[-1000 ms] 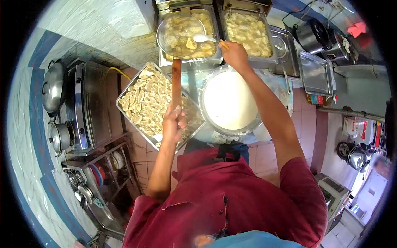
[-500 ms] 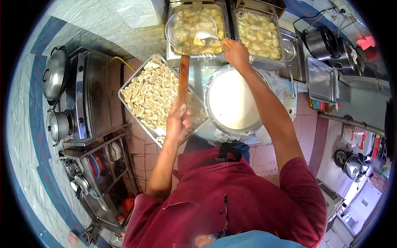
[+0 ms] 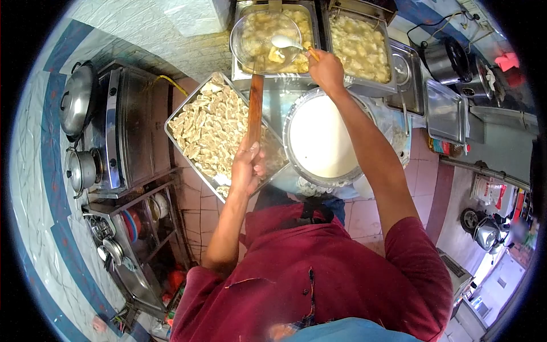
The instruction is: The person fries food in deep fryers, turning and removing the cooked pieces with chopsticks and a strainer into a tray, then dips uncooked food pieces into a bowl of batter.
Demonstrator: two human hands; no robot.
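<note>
From where I stood, the person in the dark red shirt (image 3: 307, 262) was leaning over two square vats of frying pieces, with both hands full. The left hand (image 3: 247, 168) was wrapped around the lower end of a flat wooden handle (image 3: 255, 108), fingers curled shut on it. That handle ran up to a round wire strainer (image 3: 249, 34), held over the left vat (image 3: 296, 78); whether the mesh dipped into the oil I couldn't tell.

The right hand (image 3: 327, 73) was closed around the yellowish handle of a white spoon (image 3: 286, 41), whose bowl lay over the strainer. A golden piece (image 3: 276, 55) sat just below the spoon's bowl, at the strainer's lower right; I couldn't make out whether the two touched. More pale golden pieces crowded the right vat (image 3: 394, 85).

Nearer the person, a big round basin (image 3: 287, 137) of smooth white liquid (image 3: 319, 139) stood on the table (image 3: 274, 108), below the right forearm. Left of it, a metal tray (image 3: 194, 166) sat at an angle, heaped with pale, flat slices (image 3: 208, 131), the left hand and wooden handle crossing above it. Beyond the right vat lay a long-handled ladle (image 3: 405, 114) in a shallow pan.
</note>
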